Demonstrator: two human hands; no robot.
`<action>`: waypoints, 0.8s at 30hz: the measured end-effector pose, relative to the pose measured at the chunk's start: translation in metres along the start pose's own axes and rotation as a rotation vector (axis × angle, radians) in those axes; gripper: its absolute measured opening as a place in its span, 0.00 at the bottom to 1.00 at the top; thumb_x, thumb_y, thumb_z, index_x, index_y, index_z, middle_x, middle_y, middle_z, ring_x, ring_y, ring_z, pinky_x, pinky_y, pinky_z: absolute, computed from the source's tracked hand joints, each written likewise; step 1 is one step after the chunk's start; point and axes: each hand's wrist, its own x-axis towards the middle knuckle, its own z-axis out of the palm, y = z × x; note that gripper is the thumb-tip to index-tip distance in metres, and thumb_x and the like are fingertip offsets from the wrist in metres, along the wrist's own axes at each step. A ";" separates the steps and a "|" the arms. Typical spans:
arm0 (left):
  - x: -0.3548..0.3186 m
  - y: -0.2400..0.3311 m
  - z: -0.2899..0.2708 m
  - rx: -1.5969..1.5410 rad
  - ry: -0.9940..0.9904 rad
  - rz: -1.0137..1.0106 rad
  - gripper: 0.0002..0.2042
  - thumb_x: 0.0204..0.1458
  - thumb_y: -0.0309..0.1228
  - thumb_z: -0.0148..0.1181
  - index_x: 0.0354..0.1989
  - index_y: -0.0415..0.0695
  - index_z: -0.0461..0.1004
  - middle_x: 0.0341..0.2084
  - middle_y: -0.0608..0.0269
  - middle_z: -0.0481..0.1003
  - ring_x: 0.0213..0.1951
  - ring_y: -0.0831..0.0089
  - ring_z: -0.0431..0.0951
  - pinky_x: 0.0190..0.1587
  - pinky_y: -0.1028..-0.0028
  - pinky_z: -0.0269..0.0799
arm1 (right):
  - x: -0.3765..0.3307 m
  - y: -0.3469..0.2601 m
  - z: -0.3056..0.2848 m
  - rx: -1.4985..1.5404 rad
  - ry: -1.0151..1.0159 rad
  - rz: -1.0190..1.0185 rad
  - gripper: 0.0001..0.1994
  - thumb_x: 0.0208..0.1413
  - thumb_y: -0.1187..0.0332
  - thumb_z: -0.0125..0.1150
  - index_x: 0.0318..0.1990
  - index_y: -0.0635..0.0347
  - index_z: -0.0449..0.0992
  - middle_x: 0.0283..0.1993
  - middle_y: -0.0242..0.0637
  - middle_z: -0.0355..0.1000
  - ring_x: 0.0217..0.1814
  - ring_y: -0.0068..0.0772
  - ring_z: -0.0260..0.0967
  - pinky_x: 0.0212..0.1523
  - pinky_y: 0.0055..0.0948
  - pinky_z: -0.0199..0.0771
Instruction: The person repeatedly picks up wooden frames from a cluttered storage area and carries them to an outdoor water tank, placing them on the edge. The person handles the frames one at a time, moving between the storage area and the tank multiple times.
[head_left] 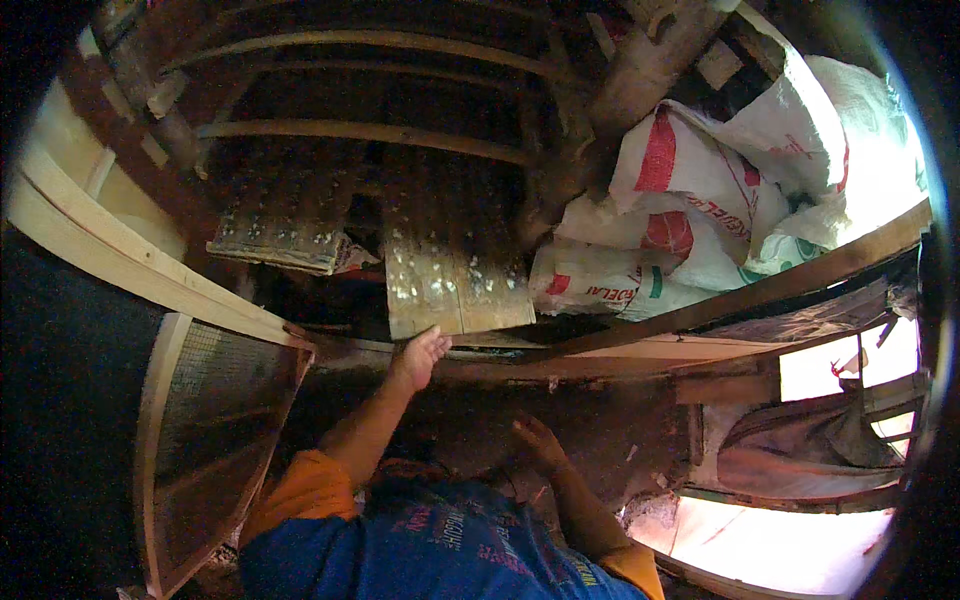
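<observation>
Left hand's point(422, 358) fingers grasp the near edge of a white-flecked board point(458, 290), left of white sacks point(700, 190); right hand point(541, 446) looks empty, loosely open. Two-handed support would better keep it level.

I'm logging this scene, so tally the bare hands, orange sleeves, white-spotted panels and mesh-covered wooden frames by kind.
Bare hands: 2 (left hand, right hand)
Orange sleeves: 2
White-spotted panels: 2
Mesh-covered wooden frame: 1
Total: 7
</observation>
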 end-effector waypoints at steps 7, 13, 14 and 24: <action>-0.086 -0.063 -0.017 0.013 -0.008 -0.060 0.12 0.52 0.29 0.58 0.45 0.47 0.71 0.41 0.68 0.73 0.43 0.71 0.73 0.45 0.69 0.71 | 0.049 -0.064 0.073 0.944 -0.353 -0.001 0.28 0.57 0.50 0.51 0.59 0.58 0.61 0.56 0.42 0.65 0.60 0.45 0.61 0.62 0.46 0.56; -0.118 -0.079 -0.025 0.123 -0.071 -0.106 0.15 0.49 0.25 0.61 0.46 0.48 0.71 0.40 0.68 0.74 0.44 0.72 0.72 0.45 0.66 0.71 | 0.045 -0.070 0.084 1.065 -0.368 -0.127 0.20 0.57 0.60 0.55 0.54 0.57 0.65 0.53 0.39 0.67 0.57 0.42 0.63 0.60 0.44 0.60; -0.121 -0.080 -0.032 0.276 -0.147 -0.074 0.14 0.51 0.27 0.59 0.47 0.48 0.70 0.40 0.67 0.74 0.44 0.71 0.72 0.46 0.65 0.70 | 0.044 -0.066 0.080 1.021 -0.235 -0.090 0.18 0.57 0.62 0.55 0.53 0.57 0.66 0.53 0.39 0.68 0.57 0.41 0.63 0.58 0.42 0.62; -0.045 0.043 -0.056 0.010 -0.218 -0.216 0.25 0.58 0.55 0.38 0.50 0.46 0.66 0.46 0.61 0.71 0.45 0.64 0.72 0.52 0.62 0.65 | 0.050 -0.030 0.039 0.746 0.002 -0.008 0.15 0.54 0.67 0.58 0.48 0.58 0.68 0.43 0.37 0.70 0.45 0.35 0.69 0.42 0.39 0.74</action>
